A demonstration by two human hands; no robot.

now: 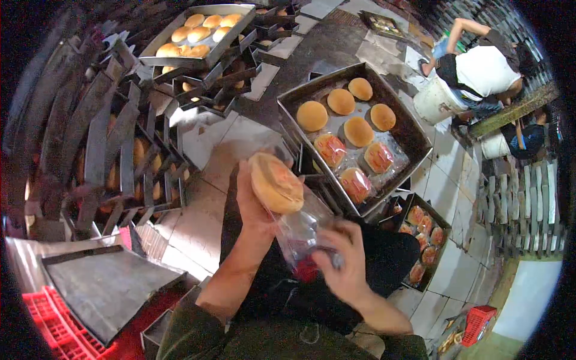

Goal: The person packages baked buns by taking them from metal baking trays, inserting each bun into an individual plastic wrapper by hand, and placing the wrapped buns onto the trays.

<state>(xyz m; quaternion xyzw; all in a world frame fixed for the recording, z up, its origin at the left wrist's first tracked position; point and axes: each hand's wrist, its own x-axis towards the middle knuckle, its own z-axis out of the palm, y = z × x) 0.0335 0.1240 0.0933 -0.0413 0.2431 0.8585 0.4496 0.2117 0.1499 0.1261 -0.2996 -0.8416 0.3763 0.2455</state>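
Looking down on pale floor tiles here, grimy and dark-seamed! Catching hard light on the left, sinking into gloom around the edges; lined with stacked metal trays, bordered lower right by a pale wall.

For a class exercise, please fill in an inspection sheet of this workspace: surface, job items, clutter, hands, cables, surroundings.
Surface: tiled floor, partly covered by trays.
Job items: large tray with five unwrapped buns and three wrapped buns; a held bun; a clear plastic bag.
Clutter: flat metal tray; red crate; red basket.
Hands: left hand holds a bun; right hand, blurred, is at the bag's reddish end, grip unclear.
Cables: nothing seen.
Surroundings: stacked trays; a person in a white top near a white bucket.
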